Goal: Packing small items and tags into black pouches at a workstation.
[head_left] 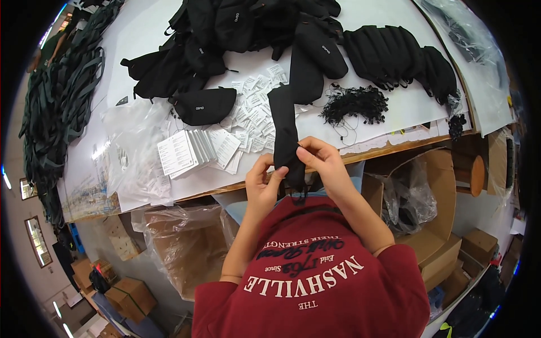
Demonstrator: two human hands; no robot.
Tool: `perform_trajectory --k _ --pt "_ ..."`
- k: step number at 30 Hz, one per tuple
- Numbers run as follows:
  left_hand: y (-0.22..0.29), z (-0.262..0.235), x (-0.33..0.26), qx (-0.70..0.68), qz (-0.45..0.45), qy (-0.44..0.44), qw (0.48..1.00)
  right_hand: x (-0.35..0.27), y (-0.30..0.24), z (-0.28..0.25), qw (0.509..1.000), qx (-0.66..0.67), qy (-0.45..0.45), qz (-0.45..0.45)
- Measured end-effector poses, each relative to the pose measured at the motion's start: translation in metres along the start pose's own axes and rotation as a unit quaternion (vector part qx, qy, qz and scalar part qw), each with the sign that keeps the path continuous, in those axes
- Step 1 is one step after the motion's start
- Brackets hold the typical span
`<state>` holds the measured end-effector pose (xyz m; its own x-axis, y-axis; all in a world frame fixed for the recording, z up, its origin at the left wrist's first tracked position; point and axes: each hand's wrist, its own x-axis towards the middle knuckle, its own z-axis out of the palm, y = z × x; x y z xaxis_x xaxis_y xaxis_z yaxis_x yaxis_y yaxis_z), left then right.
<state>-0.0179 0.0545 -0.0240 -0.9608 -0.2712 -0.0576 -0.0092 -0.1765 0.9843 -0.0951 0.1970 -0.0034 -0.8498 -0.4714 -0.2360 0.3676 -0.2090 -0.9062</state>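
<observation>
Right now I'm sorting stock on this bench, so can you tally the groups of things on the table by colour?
Black: 4 (pouch pinched by left hand and right hand, pouch pile, pouch row, cord bundle)
White: 1 (paper tags)
Dark green: 1 (strap heap)
Clear: 1 (plastic bags)
Total: 7

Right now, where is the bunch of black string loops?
In the head view, the black string loops lie on the white table, right of the paper tags, below the row of black pouches.
</observation>
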Motion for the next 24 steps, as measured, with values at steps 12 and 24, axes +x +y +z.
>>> perform_trajectory --k 12,24 --pt "0.003 -0.007 0.018 0.332 0.344 0.02 0.878 0.0 -0.007 -0.011 0.966 0.142 -0.127 0.174" --pt "0.013 -0.002 0.013 0.272 0.248 0.102 0.924 0.0 -0.023 -0.004 0.964 -0.23 -0.119 -0.062"
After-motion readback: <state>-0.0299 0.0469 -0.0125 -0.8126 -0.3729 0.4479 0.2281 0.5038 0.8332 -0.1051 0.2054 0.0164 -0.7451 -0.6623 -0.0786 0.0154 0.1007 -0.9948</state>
